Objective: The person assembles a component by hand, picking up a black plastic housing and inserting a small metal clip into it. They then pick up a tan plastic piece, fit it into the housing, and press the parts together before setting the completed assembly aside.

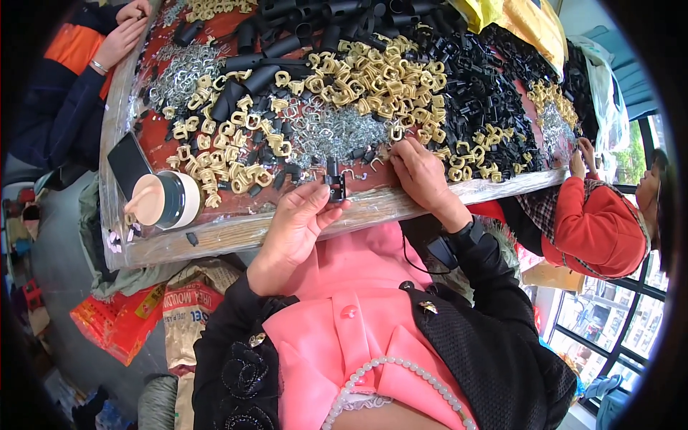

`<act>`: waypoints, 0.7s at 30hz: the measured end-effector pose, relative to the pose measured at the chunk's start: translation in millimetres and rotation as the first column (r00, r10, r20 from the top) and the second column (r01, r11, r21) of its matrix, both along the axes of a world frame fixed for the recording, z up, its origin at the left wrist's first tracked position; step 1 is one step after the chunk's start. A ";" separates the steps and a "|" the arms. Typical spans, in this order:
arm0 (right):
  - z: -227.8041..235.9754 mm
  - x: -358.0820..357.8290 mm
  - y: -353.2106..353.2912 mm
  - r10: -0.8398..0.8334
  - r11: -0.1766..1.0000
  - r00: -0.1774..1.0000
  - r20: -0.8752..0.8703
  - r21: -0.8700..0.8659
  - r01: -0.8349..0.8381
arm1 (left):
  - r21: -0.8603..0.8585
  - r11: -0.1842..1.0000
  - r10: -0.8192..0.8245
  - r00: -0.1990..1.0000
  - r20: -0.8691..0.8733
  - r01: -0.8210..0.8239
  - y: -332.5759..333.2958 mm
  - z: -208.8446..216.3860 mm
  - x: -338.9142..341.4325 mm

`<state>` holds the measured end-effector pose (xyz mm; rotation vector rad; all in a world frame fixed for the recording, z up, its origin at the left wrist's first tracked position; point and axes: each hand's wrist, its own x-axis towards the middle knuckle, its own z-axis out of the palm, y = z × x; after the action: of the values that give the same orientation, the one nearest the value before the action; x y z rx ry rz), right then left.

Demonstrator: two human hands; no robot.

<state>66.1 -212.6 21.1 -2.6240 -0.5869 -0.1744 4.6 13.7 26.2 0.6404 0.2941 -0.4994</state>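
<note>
Between the thumb and fingers of my left hand [299, 218], just over the table's near edge, is a small black plastic fitting [335, 183] with a narrow upright stem and a square opening. My right hand [421, 172] rests at the edge of the heaps, its fingers pinched together. Whatever they grip, if anything, is hidden. Right by its fingertips sits a beige plastic ring clip [396, 132]. Thin silver U-shaped metal clips [333, 132] are heaped between my hands, and a beige clip pile [373, 79] rises behind them.
A lidded cup [183, 199] and a dark phone [130, 163] stand at the table's left corner. Black plastic parts [480, 93] fill the right side. A wooden rail [215, 240] edges the table. A person in orange and navy [75, 68] is left; another in red [598, 233] works right.
</note>
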 end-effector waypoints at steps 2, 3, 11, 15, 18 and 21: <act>3.2 0.5 -1.5 -0.017 0.993 1.000 -0.017 0.118 0.019 | -0.006 1.000 0.000 1.000 -0.001 0.000 0.5 -0.3 0.8; 4.1 1.2 -2.1 -0.016 0.993 1.000 -0.018 0.116 0.018 | -0.007 1.000 -0.003 1.000 -0.004 0.003 0.6 0.1 1.1; -2.8 7.1 -5.8 -0.002 0.999 1.000 0.026 -0.043 0.003 | 0.000 1.000 -0.017 1.000 -0.002 0.017 -1.8 -0.9 2.9; -3.6 6.8 -3.0 -0.011 0.998 0.999 0.052 -0.056 0.014 | 0.012 1.000 -0.009 1.000 0.002 0.009 -1.3 -1.4 0.4; -2.5 6.6 -5.5 0.011 0.999 0.999 -0.039 -0.030 -0.012 | 0.009 1.000 -0.006 1.000 0.002 0.006 -0.6 -2.4 -0.1; 5.4 6.1 -6.3 0.020 0.998 0.997 -0.070 0.063 -0.016 | 0.001 1.000 -0.003 1.000 -0.003 0.003 -0.3 -3.1 0.4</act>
<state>72.2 -219.0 26.5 -2.5528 -0.5713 -0.0923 5.0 13.3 23.1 0.6410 0.2960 -0.5028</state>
